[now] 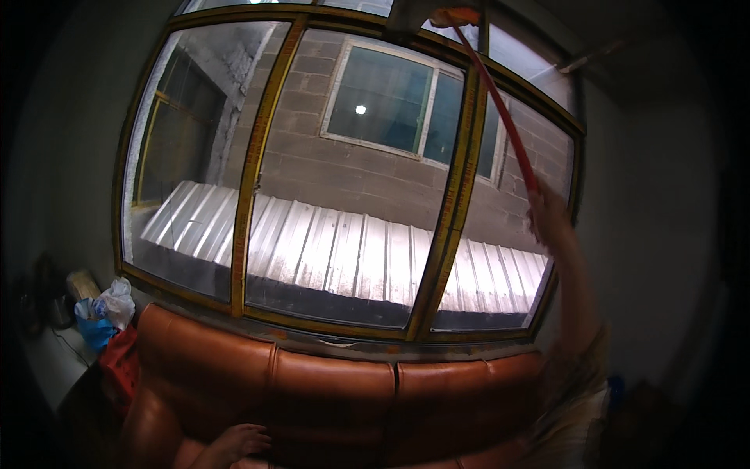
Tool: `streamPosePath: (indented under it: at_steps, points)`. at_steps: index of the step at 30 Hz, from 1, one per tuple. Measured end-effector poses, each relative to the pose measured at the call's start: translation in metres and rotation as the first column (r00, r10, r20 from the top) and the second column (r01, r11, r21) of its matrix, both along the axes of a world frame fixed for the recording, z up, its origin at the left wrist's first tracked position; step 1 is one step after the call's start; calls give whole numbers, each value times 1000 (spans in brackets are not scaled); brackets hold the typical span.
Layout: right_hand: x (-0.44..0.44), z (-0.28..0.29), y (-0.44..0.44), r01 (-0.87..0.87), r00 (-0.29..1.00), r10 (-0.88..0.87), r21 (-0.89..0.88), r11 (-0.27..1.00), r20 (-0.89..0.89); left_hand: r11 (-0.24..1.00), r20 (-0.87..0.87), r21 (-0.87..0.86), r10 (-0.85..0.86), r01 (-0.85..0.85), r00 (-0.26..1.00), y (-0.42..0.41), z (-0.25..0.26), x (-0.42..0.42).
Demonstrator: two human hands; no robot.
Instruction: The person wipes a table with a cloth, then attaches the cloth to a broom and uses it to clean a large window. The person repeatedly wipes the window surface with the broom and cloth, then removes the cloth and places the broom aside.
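Observation:
My right hand (549, 216) is raised at the right of the window and grips the lower part of a long red handle (505, 111). The handle runs up and left to an orange head (456, 16) at the top of the view, too blurred to name exactly. This head is at the upper window panes; whether it touches the glass I cannot tell. Low in front of me, my left hand (239, 442) holds nothing, its fingers spread a little, near the seat of a brown leather sofa (334, 375).
A wide window frame (249, 176) with yellow-brown bars rises behind the sofa. Outside are a corrugated metal roof (340, 246) and a block wall (299, 117). At the left, a white plastic bag (119, 302), a blue bag (94, 328) and a red bag (120, 363) sit beside the sofa arm.

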State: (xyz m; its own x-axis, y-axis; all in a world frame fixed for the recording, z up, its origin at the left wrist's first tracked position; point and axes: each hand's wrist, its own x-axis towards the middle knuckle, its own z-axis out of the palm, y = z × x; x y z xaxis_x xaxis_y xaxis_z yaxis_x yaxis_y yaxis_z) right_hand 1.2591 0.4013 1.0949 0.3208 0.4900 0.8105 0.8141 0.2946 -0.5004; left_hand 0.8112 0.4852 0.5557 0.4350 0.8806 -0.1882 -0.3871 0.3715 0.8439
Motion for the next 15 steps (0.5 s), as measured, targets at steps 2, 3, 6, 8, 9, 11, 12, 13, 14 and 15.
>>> streamPosePath:
  at_steps: [2, 3, 6, 8, 9, 11, 12, 13, 14, 15]
  points:
    - [-10, 35, 6, 54, 987, -59, 38, 998, 153, 1000, 27, -1, -17, 17, 999, 2, -14, -3]
    - [-14, 54, 11, 84, 967, -100, 80, 993, 233, 999, 41, -5, -36, 36, 999, 5, -20, -4]
    - [-36, 96, 22, 196, 923, -202, 52, 979, 327, 999, 28, -31, -18, 18, 999, -5, -18, -5]
    - [-44, 99, 38, 147, 902, -185, 125, 981, 390, 999, 16, -47, 9, -8, 1000, -10, -19, -6]
    - [-54, 98, 42, 116, 891, -175, 163, 980, 419, 999, 16, -48, 26, -25, 1000, -11, -23, -9]
    - [-68, 82, 38, 143, 904, -182, 129, 981, 387, 998, 33, -44, 47, -45, 998, -12, -34, -13]
    - [-70, 74, 39, 141, 900, -176, 117, 983, 400, 998, 45, -39, 59, -57, 997, -14, -42, -17]
    - [-73, 66, 36, 151, 891, -181, 104, 983, 417, 998, 63, -36, 58, -56, 996, -14, -51, -18]
    - [-78, 56, 28, 191, 864, -217, 103, 976, 455, 998, 106, -43, 53, -49, 993, -13, -59, -20]
    - [-78, 45, 22, 170, 878, -198, 103, 980, 436, 998, 110, -50, 49, -43, 993, -13, -67, -20]
